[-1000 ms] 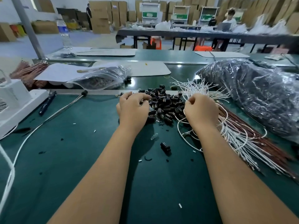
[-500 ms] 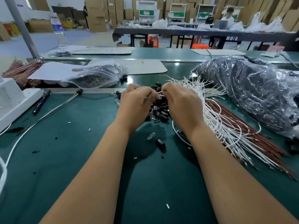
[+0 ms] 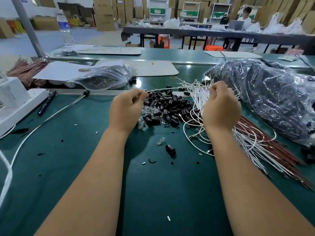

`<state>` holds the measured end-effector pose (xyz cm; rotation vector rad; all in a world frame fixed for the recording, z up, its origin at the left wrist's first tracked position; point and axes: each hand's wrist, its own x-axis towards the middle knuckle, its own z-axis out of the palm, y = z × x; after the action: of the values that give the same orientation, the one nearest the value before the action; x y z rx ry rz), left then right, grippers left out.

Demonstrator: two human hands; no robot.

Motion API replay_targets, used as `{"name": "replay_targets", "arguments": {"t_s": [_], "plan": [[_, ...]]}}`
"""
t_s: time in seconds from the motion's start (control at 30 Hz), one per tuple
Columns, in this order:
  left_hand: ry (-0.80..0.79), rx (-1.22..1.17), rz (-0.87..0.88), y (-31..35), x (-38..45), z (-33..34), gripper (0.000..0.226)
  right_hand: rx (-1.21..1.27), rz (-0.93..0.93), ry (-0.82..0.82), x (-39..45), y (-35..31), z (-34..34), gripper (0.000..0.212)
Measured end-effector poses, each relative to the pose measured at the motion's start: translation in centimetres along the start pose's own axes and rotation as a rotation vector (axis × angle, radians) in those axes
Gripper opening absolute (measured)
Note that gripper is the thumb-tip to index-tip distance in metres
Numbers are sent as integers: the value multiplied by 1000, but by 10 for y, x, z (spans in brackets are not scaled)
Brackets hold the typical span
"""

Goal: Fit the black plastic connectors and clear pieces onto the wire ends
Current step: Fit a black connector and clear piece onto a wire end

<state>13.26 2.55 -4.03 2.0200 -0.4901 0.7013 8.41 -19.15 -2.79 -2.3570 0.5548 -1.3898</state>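
Head cam: left hand [image 3: 127, 109] pinches one end of a white wire [image 3: 163, 89] stretched across the far edge of the black connector pile [image 3: 167, 107]; right hand [image 3: 220, 108] curls around the wire bundle's [image 3: 198, 92] ends. Clear pieces [image 3: 150, 110] sit mixed in the pile. Water bottle [image 3: 64, 27] label's too blurry to read.

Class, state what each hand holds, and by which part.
Left hand pinches a thin white wire at its end. Right hand holds the same wire further along.
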Motion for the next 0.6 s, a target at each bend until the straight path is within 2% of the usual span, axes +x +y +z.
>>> {"name": "replay_targets", "arguments": {"t_s": [0.07, 0.17, 0.23, 0.27, 0.33, 0.4, 0.6], "plan": [[-2, -41, -9, 3, -1, 0, 18, -161, -91, -61, -2, -1, 1, 23], [-63, -36, -7, 12, -4, 4, 17, -102, -395, -154, -10, -19, 0, 43], [-114, -14, 10, 19, -5, 8, 15, 19, -572, -228, -18, -33, 2, 34], [-134, -4, 30, 22, -5, 10, 15, 79, -604, -270, -23, -39, 3, 27], [-158, 19, 56, 25, -5, 12, 17, 169, -566, -340, -29, -46, 4, 22], [-155, 34, 54, 23, -5, 11, 21, 200, -513, -331, -27, -44, 4, 18], [-174, -85, -34, 8, -2, 4, 22, 88, -247, -285, -16, -23, 7, 21]]}}
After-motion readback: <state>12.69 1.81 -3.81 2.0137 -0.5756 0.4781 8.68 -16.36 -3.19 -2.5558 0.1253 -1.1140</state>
